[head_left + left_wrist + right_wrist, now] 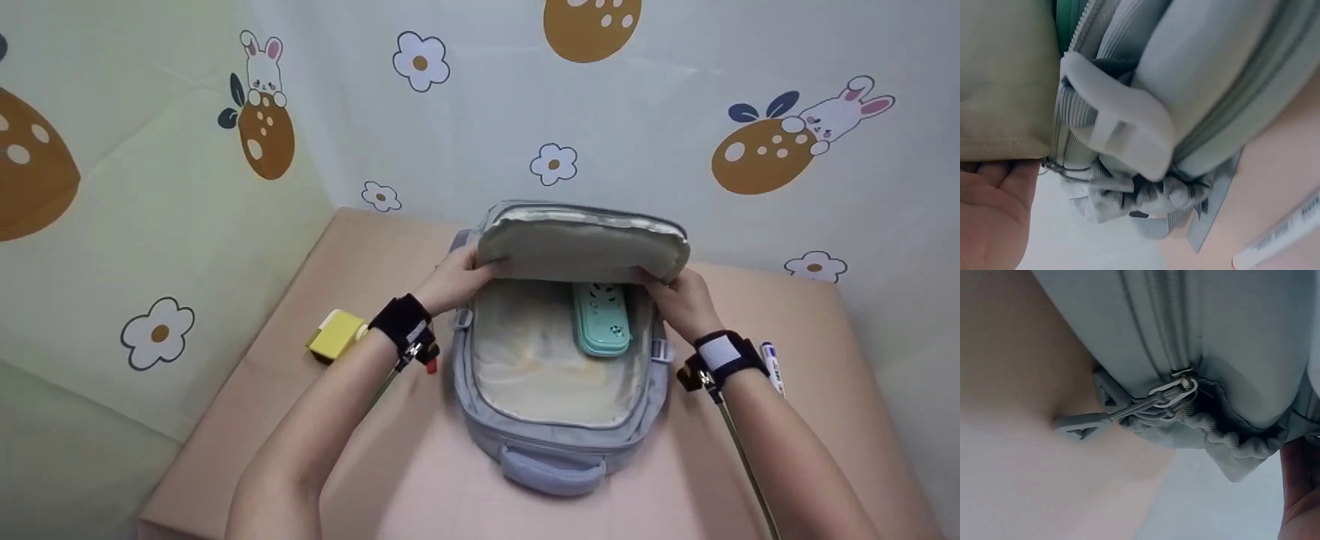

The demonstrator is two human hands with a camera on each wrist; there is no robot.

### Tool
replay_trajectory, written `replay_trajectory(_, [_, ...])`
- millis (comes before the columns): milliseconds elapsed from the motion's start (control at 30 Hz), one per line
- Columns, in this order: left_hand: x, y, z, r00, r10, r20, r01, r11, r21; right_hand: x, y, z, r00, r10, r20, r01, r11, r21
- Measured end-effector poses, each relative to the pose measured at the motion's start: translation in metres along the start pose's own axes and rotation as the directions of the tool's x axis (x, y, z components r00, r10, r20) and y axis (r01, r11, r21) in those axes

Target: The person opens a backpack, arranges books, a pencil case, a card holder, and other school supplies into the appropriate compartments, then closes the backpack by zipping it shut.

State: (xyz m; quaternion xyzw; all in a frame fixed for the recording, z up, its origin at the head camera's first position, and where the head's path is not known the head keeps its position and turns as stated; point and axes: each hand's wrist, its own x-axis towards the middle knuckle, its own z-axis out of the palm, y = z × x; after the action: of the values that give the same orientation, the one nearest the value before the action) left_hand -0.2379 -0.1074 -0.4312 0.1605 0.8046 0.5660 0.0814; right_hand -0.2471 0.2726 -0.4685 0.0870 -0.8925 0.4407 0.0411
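Observation:
A grey-blue backpack (559,435) lies on the table, its front flap (577,251) raised and folded back toward the wall. My left hand (454,283) grips the flap's left edge, thumb on the inner lining. At the flap's right edge, my right hand (686,304) holds on in the same way. Inside the main compartment, a mint-green pencil case (604,326) lies on the pale lining, its upper end under the flap. In the left wrist view, fingers of the left hand (994,214) go behind the fabric edge. Only part of the right hand (1300,500) shows in the right wrist view.
A yellow box-like object (337,335) sits left of the backpack. A red tip (431,365) shows beside the left wrist; the left wrist view has a white marker (1280,236). Another marker (772,367) lies beyond the right wrist. Patterned cloth walls (480,112) stand behind.

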Motion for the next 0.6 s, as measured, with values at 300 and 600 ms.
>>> replay_trajectory(300, [-0.020,-0.007,-0.021,1.000,0.013,-0.010,-0.013,1.000,0.000,0.007,-0.010,0.000,0.995,0.101,-0.012,-0.101,0.995,0.006])
replay_trajectory(600, [-0.064,-0.023,-0.074,0.977,-0.147,-0.153,0.192,0.919,0.344,0.007,-0.011,-0.003,0.991,0.136,0.019,-0.137,0.989,0.058])
